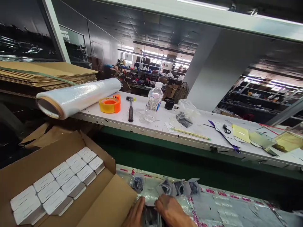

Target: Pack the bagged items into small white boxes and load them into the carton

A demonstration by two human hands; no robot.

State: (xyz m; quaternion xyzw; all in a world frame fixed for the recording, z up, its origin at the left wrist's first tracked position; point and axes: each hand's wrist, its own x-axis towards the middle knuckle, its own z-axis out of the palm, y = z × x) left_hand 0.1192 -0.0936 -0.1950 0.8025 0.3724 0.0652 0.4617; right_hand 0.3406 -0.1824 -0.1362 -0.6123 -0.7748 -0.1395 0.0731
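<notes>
At the bottom edge of the head view, my left hand point(135, 215) and my right hand point(172, 212) rest on a clear plastic bag point(151, 201) that lies on the near bench. Each hand pinches or presses one side of that bag; something dark shows inside it. Just beyond my fingers lie several small bags with dark parts point(165, 188). To the left stands an open cardboard box point(111, 201) filled with several small white boxes point(59, 186) in rows.
A green conveyor belt point(165, 160) runs between the benches. The far white bench point(146, 126) carries a stretch-film roll point(78, 96), an orange tape dispenser point(110, 104), a hammer point(130, 110), a water bottle point(153, 102), bags and yellow sheets point(241, 133). Flat cardboard point(47, 74) is stacked at left.
</notes>
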